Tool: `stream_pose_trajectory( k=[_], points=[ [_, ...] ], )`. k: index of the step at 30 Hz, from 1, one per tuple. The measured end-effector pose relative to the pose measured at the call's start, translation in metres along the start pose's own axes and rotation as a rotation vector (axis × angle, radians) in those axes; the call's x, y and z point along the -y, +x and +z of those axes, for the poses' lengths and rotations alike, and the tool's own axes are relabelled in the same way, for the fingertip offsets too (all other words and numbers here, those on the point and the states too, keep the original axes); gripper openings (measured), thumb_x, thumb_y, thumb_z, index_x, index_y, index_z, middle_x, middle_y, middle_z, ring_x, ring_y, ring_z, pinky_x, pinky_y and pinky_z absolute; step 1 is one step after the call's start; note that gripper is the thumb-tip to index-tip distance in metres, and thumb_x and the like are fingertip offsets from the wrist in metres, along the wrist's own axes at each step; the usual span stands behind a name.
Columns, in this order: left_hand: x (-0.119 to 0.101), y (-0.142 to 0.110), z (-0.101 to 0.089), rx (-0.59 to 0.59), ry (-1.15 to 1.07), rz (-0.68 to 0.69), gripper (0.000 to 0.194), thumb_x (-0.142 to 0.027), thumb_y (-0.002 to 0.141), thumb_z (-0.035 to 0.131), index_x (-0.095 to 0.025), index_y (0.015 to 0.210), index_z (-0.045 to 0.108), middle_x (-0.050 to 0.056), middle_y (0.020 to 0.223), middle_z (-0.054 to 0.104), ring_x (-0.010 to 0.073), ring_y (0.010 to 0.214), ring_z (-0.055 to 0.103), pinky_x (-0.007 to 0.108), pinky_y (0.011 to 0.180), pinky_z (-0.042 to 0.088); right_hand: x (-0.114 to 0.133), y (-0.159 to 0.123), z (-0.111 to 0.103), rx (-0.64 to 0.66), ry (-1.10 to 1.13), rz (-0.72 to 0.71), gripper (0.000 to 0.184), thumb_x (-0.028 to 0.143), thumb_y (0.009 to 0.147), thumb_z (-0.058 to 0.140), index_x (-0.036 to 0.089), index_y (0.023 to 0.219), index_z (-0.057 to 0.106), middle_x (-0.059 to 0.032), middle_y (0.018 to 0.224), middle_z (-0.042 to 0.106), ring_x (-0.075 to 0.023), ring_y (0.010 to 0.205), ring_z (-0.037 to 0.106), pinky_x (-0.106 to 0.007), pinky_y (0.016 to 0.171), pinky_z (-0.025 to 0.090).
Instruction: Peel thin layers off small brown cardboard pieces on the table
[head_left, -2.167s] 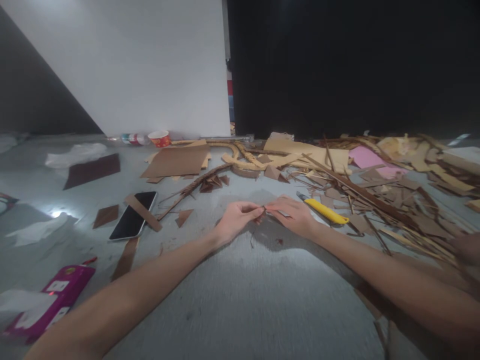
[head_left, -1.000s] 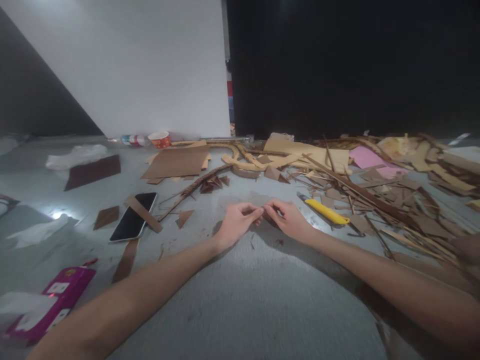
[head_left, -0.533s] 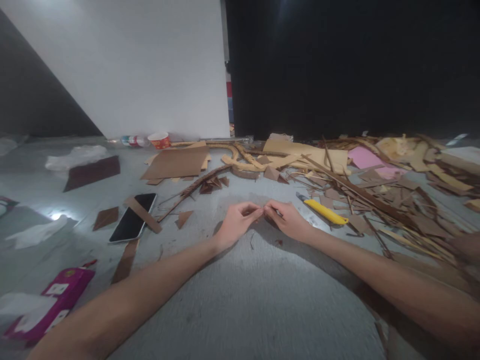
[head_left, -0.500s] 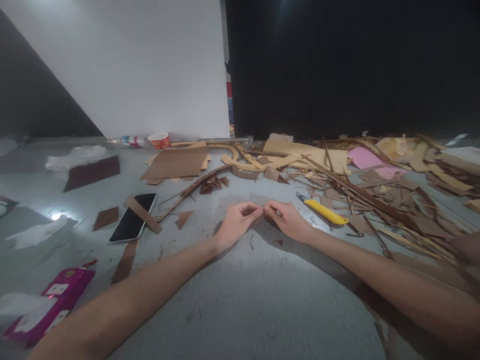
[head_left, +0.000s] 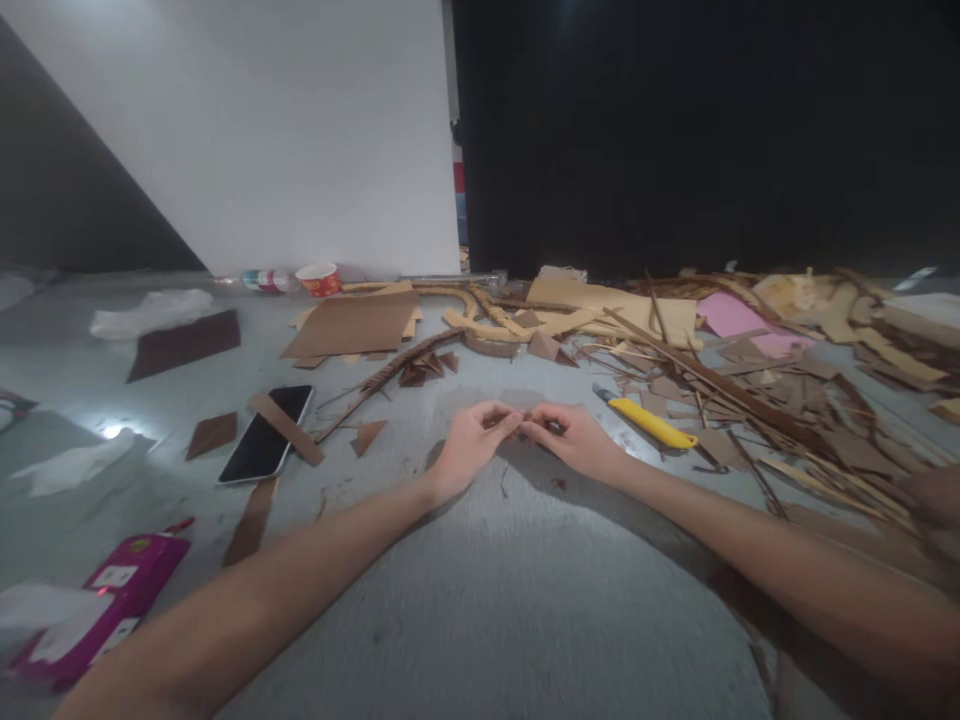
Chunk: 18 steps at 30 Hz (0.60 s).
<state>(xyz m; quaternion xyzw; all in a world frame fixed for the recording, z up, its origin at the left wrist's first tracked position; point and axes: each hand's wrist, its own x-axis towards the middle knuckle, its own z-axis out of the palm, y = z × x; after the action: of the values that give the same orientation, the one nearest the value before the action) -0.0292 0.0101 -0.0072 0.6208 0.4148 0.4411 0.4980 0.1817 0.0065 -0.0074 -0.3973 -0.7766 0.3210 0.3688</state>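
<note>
My left hand [head_left: 477,440] and my right hand [head_left: 568,437] meet fingertip to fingertip over the middle of the grey table [head_left: 517,600]. Both are closed in a pinch, thumbs against the fingers. Whatever lies between the fingertips is too small and too covered to make out. To the right of my right hand lies a yellow utility knife [head_left: 651,422], its blade end pointing away to the left. Beyond the hands sit several folded brown triangles [head_left: 424,371]. A small brown scrap [head_left: 369,437] rests left of my left hand.
A phone [head_left: 262,440] with a brown strip across it lies at left, near a magenta case [head_left: 139,575]. Brown sheets [head_left: 352,325], a twisted brown strand [head_left: 405,362] and a red paper cup [head_left: 319,280] stand further back. Heaped brown scraps [head_left: 787,390] cover the right side.
My fingertips have shifted very slightly; the right fingers now overlap the left ones a little more. Everything on the table stays where it was.
</note>
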Motion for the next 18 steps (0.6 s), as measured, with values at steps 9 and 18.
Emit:
stream_pose_trajectory(
  k=[9, 18],
  points=[
    [0.0000, 0.0002, -0.0006, 0.031, 0.021, -0.001, 0.041, -0.059, 0.096, 0.073, -0.018, 0.089, 0.074, 0.005, 0.081, 0.073, 0.0202, 0.080, 0.068, 0.032, 0.079, 0.053, -0.0034, 0.0035, -0.0034, 0.096, 0.121, 0.109, 0.044, 0.056, 0.107, 0.060, 0.021, 0.081, 0.068, 0.0012, 0.072, 0.061, -0.0137, 0.065, 0.049, -0.027, 0.061, 0.036],
    [0.0005, -0.0023, 0.0029, 0.094, 0.061, 0.029, 0.035, -0.053, 0.102, 0.067, -0.019, 0.097, 0.073, 0.005, 0.088, 0.074, 0.0194, 0.083, 0.067, 0.032, 0.080, 0.052, -0.0010, 0.0049, -0.0057, 0.067, 0.211, 0.148, 0.049, 0.063, 0.102, 0.062, 0.022, 0.076, 0.060, 0.0036, 0.067, 0.052, -0.0130, 0.061, 0.042, -0.028, 0.059, 0.033]
  ],
)
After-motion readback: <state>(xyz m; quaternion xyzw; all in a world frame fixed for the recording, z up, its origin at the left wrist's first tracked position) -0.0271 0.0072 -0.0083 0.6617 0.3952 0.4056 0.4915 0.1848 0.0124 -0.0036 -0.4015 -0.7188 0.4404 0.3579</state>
